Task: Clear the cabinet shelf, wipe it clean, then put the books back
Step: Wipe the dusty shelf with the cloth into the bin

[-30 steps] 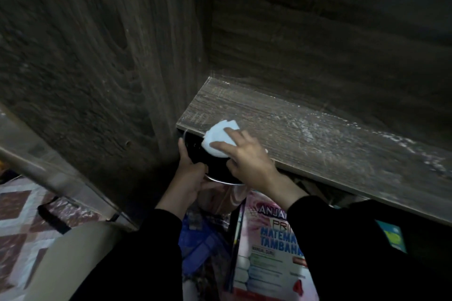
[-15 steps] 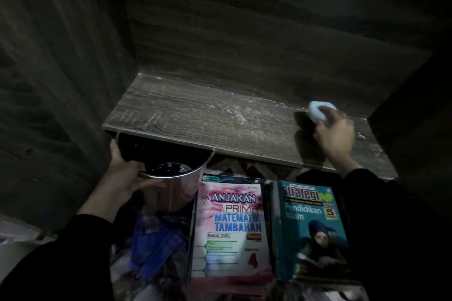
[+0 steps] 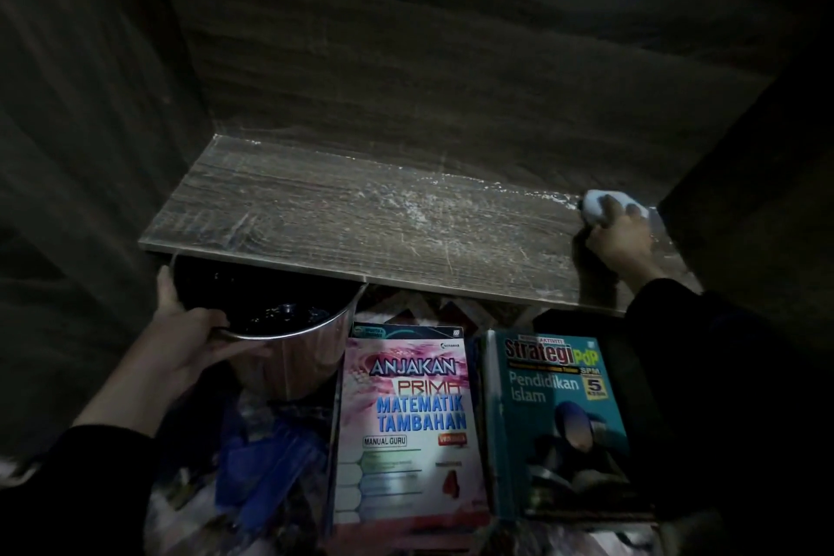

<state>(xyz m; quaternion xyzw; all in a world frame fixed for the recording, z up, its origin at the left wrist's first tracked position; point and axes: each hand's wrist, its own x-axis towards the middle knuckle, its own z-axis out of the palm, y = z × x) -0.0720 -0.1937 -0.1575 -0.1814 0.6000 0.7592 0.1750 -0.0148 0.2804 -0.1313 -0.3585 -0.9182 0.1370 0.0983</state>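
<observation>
Odds and ends we spot at lower left.
We see a shiny steel pot (image 3: 289, 359), dark inside, a crumpled blue heap (image 3: 266, 470) just below it, and a patterned mat (image 3: 456, 307) to its right.

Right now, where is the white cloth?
In the head view, the white cloth sits at the back right corner of the shelf, gripped by the right hand, close to the cabinet's right wall.

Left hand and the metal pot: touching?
Touching. Head view shows the left hand gripping the metal pot at its rim, no gap.
</observation>
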